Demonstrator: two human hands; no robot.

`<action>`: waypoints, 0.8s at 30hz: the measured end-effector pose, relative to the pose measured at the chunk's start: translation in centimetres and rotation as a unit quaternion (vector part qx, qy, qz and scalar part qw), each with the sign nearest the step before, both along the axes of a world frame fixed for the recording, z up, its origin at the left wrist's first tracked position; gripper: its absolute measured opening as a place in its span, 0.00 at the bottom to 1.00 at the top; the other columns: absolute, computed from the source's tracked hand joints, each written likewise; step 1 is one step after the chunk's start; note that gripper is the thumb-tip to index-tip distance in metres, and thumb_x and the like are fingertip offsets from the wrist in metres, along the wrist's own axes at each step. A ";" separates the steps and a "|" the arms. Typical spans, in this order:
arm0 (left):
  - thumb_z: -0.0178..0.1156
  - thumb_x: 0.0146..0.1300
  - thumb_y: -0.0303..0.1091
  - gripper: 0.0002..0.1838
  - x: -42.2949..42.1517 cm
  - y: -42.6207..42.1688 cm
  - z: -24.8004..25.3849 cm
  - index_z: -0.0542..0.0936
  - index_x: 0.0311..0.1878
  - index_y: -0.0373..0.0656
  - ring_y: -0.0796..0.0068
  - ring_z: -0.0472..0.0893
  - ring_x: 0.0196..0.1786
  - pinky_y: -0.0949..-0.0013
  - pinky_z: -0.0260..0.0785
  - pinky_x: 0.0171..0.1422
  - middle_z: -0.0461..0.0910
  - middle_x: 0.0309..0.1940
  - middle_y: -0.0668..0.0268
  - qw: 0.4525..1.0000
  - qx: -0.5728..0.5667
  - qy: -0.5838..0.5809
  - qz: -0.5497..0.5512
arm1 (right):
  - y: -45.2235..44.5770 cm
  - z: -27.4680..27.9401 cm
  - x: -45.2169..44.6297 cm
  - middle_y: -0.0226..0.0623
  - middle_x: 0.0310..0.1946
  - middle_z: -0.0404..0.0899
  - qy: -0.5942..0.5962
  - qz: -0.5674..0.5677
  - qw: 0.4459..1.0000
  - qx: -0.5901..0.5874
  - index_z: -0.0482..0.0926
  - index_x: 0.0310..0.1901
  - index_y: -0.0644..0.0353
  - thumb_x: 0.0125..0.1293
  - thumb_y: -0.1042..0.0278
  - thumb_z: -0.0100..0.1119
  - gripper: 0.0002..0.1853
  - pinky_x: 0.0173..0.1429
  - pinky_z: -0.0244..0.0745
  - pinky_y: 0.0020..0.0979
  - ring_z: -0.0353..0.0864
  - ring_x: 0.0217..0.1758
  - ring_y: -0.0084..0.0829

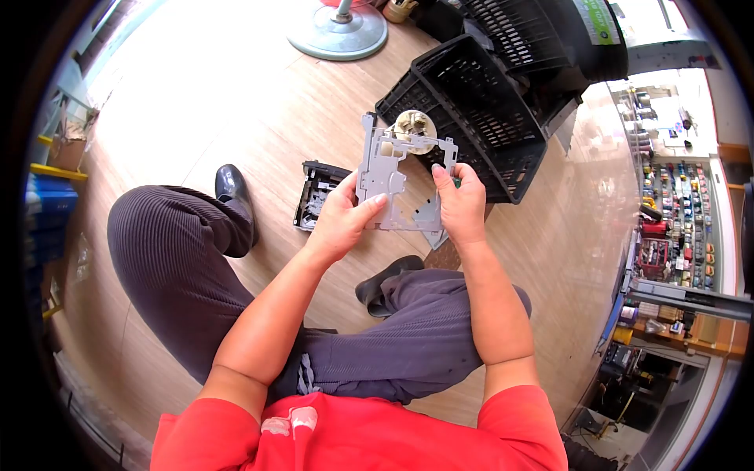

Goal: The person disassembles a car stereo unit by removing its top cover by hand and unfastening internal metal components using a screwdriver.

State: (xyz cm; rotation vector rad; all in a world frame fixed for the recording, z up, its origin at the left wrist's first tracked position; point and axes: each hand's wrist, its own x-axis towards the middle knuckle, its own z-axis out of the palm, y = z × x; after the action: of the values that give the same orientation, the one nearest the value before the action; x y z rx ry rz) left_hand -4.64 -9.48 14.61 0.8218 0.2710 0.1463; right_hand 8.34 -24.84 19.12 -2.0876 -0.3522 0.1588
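Between my two hands is a thin grey metal frame (382, 174) with cut-outs and a large opening in its middle. My left hand (345, 213) grips its lower left edge, thumb lying on the face. At the right edge my right hand (462, 200) holds it, thumb on top; the fingers behind are partly hidden. Below it on the floor, to the left, lies a black device part (316, 196) with its inner mechanism exposed. A round cream-coloured container (414, 125) with pieces in it shows just past the frame's top edge.
Black slatted crates (479, 110) stand at the upper right. A round grey stand base (338, 35) sits on the floor ahead. My shoes (232, 187) rest on either side of the work. Shelves with many small items (683, 228) line the right; blue bins (51, 220) are at far left.
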 end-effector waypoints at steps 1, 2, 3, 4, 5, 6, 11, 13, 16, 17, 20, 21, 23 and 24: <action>0.61 0.69 0.30 0.25 0.0 0.0 0.1 0.69 0.67 0.37 0.77 0.79 0.54 0.68 0.74 0.61 0.79 0.55 0.65 1.000 0.000 0.001 0.000 | 0.0 0.0 -0.1 0.28 0.21 0.77 0.001 0.000 1.000 0.000 0.80 0.37 0.67 0.66 0.56 0.69 0.18 0.31 0.68 0.26 0.67 0.26 0.16; 0.61 0.70 0.30 0.24 0.0 0.0 0.1 0.70 0.67 0.37 0.77 0.79 0.53 0.68 0.74 0.60 0.80 0.54 0.65 1.000 0.008 0.009 0.002 | 0.1 0.2 -0.1 0.29 0.21 0.76 0.002 0.002 1.000 -0.005 0.79 0.37 0.67 0.67 0.56 0.68 0.18 0.31 0.69 0.26 0.67 0.26 0.16; 0.60 0.70 0.29 0.23 0.0 0.0 0.2 0.70 0.66 0.37 0.77 0.80 0.53 0.69 0.75 0.59 0.80 0.54 0.65 1.000 0.016 0.017 0.003 | 0.1 0.2 -0.2 0.30 0.21 0.76 0.003 0.003 1.000 -0.010 0.79 0.36 0.67 0.67 0.56 0.68 0.18 0.32 0.69 0.27 0.68 0.26 0.17; 0.60 0.70 0.29 0.23 -0.1 0.0 0.2 0.70 0.66 0.37 0.77 0.80 0.53 0.69 0.75 0.59 0.80 0.54 0.65 1.000 0.016 0.018 0.003 | 0.1 0.2 -0.2 0.30 0.21 0.76 0.003 0.003 1.000 -0.010 0.79 0.36 0.67 0.67 0.56 0.68 0.18 0.32 0.69 0.27 0.68 0.26 0.17; 0.59 0.70 0.29 0.22 -0.1 0.0 0.2 0.71 0.66 0.37 0.78 0.80 0.52 0.69 0.75 0.58 0.80 0.53 0.65 1.000 0.008 0.026 0.000 | 0.2 0.2 -0.2 0.31 0.21 0.76 -0.007 0.004 1.000 -0.017 0.79 0.36 0.67 0.67 0.57 0.68 0.18 0.32 0.69 0.27 0.68 0.26 0.17; 0.59 0.71 0.29 0.22 -0.1 0.0 0.3 0.71 0.66 0.37 0.78 0.80 0.51 0.69 0.76 0.58 0.80 0.53 0.65 0.999 -0.001 0.035 -0.002 | 0.2 0.2 -0.2 0.31 0.21 0.76 -0.018 0.006 1.000 -0.024 0.79 0.36 0.68 0.67 0.57 0.68 0.18 0.32 0.69 0.28 0.68 0.26 0.18; 0.59 0.71 0.30 0.21 -0.2 0.2 0.6 0.72 0.65 0.38 0.79 0.81 0.49 0.70 0.77 0.53 0.82 0.50 0.66 0.998 -0.020 0.065 -0.013 | 0.4 0.3 -0.4 0.32 0.21 0.77 -0.024 0.010 0.999 -0.034 0.79 0.35 0.68 0.67 0.56 0.68 0.19 0.32 0.70 0.29 0.68 0.26 0.18; 0.59 0.70 0.31 0.21 -0.2 0.2 0.4 0.73 0.65 0.38 0.79 0.81 0.48 0.71 0.77 0.52 0.82 0.50 0.66 0.997 -0.015 0.075 -0.015 | 0.3 0.2 -0.3 0.32 0.21 0.77 -0.015 0.010 0.999 -0.037 0.79 0.35 0.68 0.67 0.56 0.68 0.19 0.32 0.70 0.29 0.68 0.26 0.18; 0.59 0.70 0.31 0.21 -0.1 0.2 -0.2 0.73 0.65 0.38 0.80 0.81 0.47 0.72 0.77 0.51 0.82 0.49 0.67 0.997 0.041 0.062 0.000 | 0.2 -0.3 -0.2 0.32 0.21 0.77 0.008 0.009 0.999 -0.036 0.79 0.35 0.67 0.67 0.55 0.67 0.19 0.32 0.70 0.29 0.69 0.26 0.18; 0.58 0.71 0.30 0.21 -0.2 0.2 -0.1 0.73 0.65 0.38 0.80 0.81 0.48 0.73 0.76 0.51 0.82 0.50 0.67 0.997 0.039 0.067 -0.001 | 0.2 -0.3 -0.2 0.32 0.21 0.77 0.010 0.007 0.999 -0.037 0.79 0.34 0.67 0.68 0.55 0.67 0.19 0.32 0.69 0.29 0.68 0.26 0.19; 0.57 0.72 0.30 0.20 0.0 -0.1 -0.2 0.73 0.65 0.38 0.81 0.81 0.49 0.74 0.76 0.53 0.82 0.50 0.67 0.998 0.037 0.047 0.022 | 0.1 -0.6 -0.2 0.31 0.20 0.76 0.026 0.005 0.999 -0.038 0.78 0.33 0.67 0.68 0.54 0.66 0.20 0.31 0.69 0.29 0.68 0.25 0.19; 0.55 0.73 0.31 0.20 0.2 -0.2 -0.2 0.73 0.66 0.38 0.81 0.81 0.49 0.74 0.76 0.53 0.82 0.51 0.67 0.998 0.035 0.021 0.045 | 0.1 -0.6 -0.1 0.31 0.20 0.75 0.039 0.004 0.999 -0.038 0.78 0.33 0.67 0.68 0.54 0.66 0.20 0.31 0.69 0.29 0.68 0.25 0.19; 0.54 0.74 0.32 0.20 0.2 -0.1 -0.4 0.73 0.65 0.38 0.81 0.81 0.50 0.73 0.76 0.54 0.82 0.51 0.67 0.998 0.040 0.023 0.043 | 0.1 -1.0 0.0 0.31 0.20 0.75 0.046 0.005 0.998 -0.032 0.78 0.33 0.67 0.68 0.54 0.65 0.20 0.31 0.69 0.29 0.68 0.25 0.19; 0.53 0.75 0.33 0.19 0.2 0.0 -0.5 0.73 0.65 0.38 0.81 0.81 0.50 0.73 0.76 0.54 0.82 0.51 0.67 0.998 0.043 0.025 0.040 | 0.0 -1.3 0.0 0.31 0.20 0.75 0.052 0.006 0.998 -0.027 0.78 0.32 0.67 0.69 0.53 0.65 0.21 0.31 0.69 0.29 0.68 0.25 0.19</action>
State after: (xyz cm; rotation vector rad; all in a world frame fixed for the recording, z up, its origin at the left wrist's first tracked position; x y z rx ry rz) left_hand -4.43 -9.53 14.13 0.9021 0.3464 0.2143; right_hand 8.36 -24.83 17.86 -2.1210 -0.3009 0.2868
